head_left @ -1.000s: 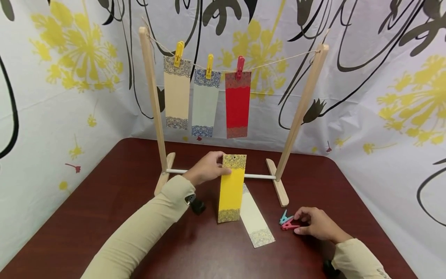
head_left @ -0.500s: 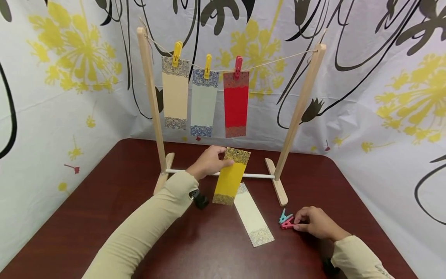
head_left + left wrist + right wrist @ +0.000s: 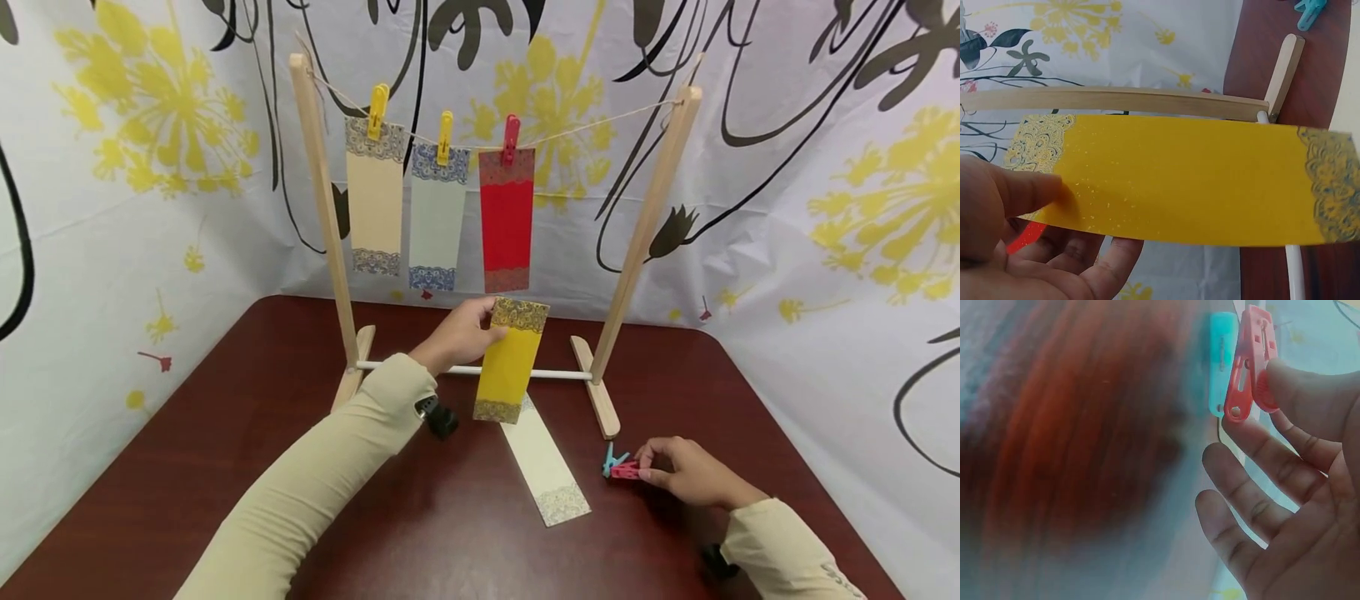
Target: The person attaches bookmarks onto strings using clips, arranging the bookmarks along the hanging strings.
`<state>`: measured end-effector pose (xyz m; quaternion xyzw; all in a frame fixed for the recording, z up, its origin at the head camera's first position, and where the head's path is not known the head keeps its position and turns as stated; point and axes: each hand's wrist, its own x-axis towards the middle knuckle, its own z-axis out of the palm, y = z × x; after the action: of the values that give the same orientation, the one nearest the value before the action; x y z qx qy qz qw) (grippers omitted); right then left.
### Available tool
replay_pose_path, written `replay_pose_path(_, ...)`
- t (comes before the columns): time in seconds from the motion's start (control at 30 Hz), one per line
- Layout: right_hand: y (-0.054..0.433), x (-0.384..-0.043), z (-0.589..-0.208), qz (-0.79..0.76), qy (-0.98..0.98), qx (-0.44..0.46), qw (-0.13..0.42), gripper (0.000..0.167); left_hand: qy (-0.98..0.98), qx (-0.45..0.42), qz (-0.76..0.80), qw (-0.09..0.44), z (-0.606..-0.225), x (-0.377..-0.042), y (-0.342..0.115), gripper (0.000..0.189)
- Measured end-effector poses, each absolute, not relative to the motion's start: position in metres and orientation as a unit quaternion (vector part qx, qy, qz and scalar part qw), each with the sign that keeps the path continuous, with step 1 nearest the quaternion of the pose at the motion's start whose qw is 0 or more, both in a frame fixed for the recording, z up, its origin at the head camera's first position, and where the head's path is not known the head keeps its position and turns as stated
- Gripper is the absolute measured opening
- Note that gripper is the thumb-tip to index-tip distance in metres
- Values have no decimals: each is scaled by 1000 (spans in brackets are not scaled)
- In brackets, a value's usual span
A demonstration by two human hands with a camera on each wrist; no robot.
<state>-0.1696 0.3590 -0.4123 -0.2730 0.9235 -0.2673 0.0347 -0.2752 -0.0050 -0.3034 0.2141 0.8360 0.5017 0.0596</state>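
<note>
My left hand pinches a yellow card by the left edge near its patterned top, thumb in front and fingers behind. The card hangs above the table, tilted, below the red card on the string. At the right, my right hand pinches a pink clothespin between thumb and index finger; its other fingers are loosely bent. Beside it is a light-blue clothespin. A cream card with patterned ends lies on the table, its far end partly behind the yellow card.
A wooden stand holds a string between two posts. Beige and pale blue cards hang there under yellow clothespins; a red clothespin holds the red card. A white rod joins the feet on the dark table.
My left hand has raised the yellow card up and to the right, tilting it. My right hand has closed its fingertips on the pink clothespin, which has turned slightly.
</note>
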Motion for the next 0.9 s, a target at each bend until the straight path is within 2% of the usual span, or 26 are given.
replay_pose_path(0.1,360,-170,-407,-284,919,-272,41,14,839,211,498,63,-301,-275,-3,48)
replay_pose_path(0.17,361,-171,-404,-290,919,-262,46,13,840,216,494,62,-299,-276,-2,47)
replay_pose_path(0.23,362,-172,-400,-292,922,-250,48,12,842,220,489,58,-298,-277,0,38)
replay_pose_path(0.43,361,-175,-387,-285,934,-214,36,11,847,211,485,52,-295,-277,5,48)
replay_pose_path(0.53,360,-177,-378,-276,938,-212,15,11,849,211,482,45,-293,-277,8,41)
replay_pose_path(0.73,356,-180,-357,-263,934,-234,-68,9,842,211,496,25,-290,-278,11,22)
replay_pose_path(0.8,355,-181,-351,-264,931,-237,-81,7,840,211,499,24,-289,-278,12,22)
replay_pose_path(0.9,352,-182,-343,-266,931,-239,-74,5,843,204,497,27,-290,-278,13,26)
